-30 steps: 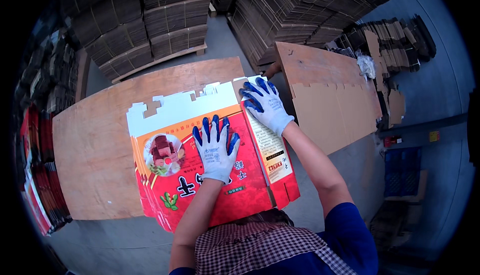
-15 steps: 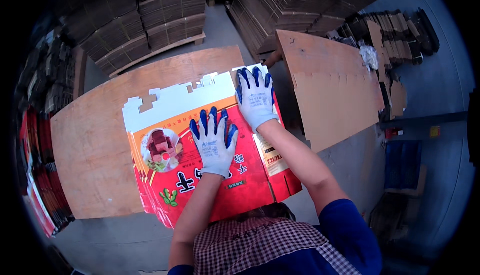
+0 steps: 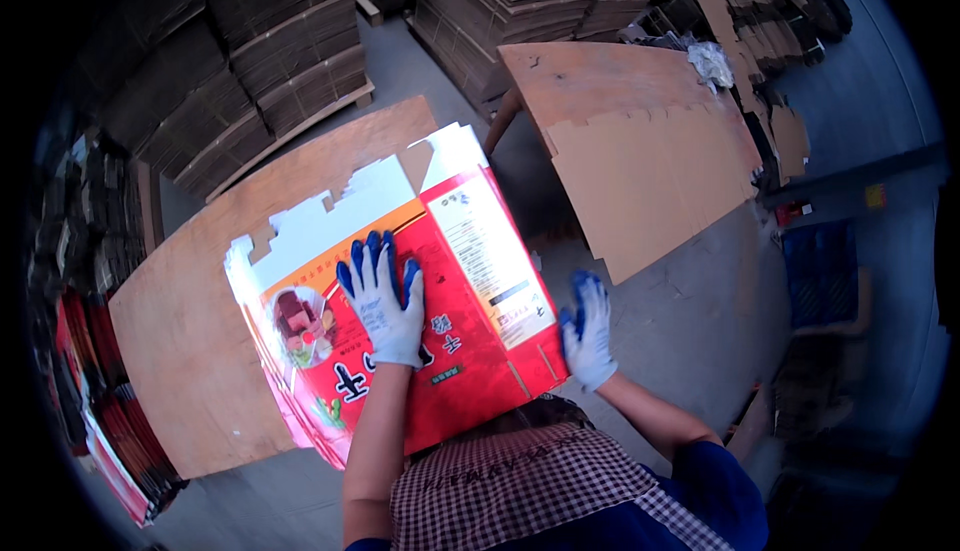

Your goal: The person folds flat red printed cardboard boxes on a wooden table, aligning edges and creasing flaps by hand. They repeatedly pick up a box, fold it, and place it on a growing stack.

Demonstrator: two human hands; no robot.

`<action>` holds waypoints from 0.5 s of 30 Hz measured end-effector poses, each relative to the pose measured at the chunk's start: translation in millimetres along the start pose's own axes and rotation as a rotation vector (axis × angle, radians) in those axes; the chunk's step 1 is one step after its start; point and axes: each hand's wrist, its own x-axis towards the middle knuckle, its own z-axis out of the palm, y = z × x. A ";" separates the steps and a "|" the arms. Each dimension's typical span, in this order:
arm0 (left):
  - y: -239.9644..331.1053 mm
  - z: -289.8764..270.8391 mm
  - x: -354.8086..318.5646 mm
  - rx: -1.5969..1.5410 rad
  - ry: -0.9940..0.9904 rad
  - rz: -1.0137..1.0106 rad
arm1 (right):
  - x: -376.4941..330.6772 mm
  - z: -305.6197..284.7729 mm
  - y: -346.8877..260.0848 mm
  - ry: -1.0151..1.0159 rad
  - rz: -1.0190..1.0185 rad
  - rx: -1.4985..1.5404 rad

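A stack of flat printed carton blanks (image 3: 400,401), red with orange and white edges, lies on the near part of a wooden table (image 3: 190,351). My left hand (image 3: 382,301), in a white glove with blue fingertips, rests on the top blank with its fingers spread. Beside the stack's right edge is my right hand (image 3: 588,333), gloved the same way. Its fingers are apart and point upward, its palm side faces the cartons, and nothing shows in it. Whether it touches the edge I cannot tell.
A second wooden table (image 3: 600,81) to the right carries a brown cardboard sheet (image 3: 650,181) and crumpled clear plastic (image 3: 710,66). Tall bundles of cardboard (image 3: 300,61) stand on pallets at the back. More red cartons (image 3: 95,351) are piled at the far left.
My right hand has come off the stack's upper right part and moved down to its right side. My left hand remains on top, shifted slightly left in view. The whole view has turned somewhat.
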 end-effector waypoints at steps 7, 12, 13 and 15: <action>-1.6 -7.9 -9.9 -0.449 0.121 -0.116 | 87.5 35.8 137.6 -0.435 0.496 -0.630; 5.1 6.2 -9.4 -0.468 0.103 -0.126 | 79.5 61.7 215.9 -0.394 0.537 -0.746; 2.3 3.0 -11.1 -0.453 0.103 -0.121 | 83.7 56.6 203.3 -0.455 0.534 -0.672; -1.1 -0.5 -11.5 -0.446 0.114 -0.109 | 93.7 22.8 170.7 -0.491 0.495 -0.548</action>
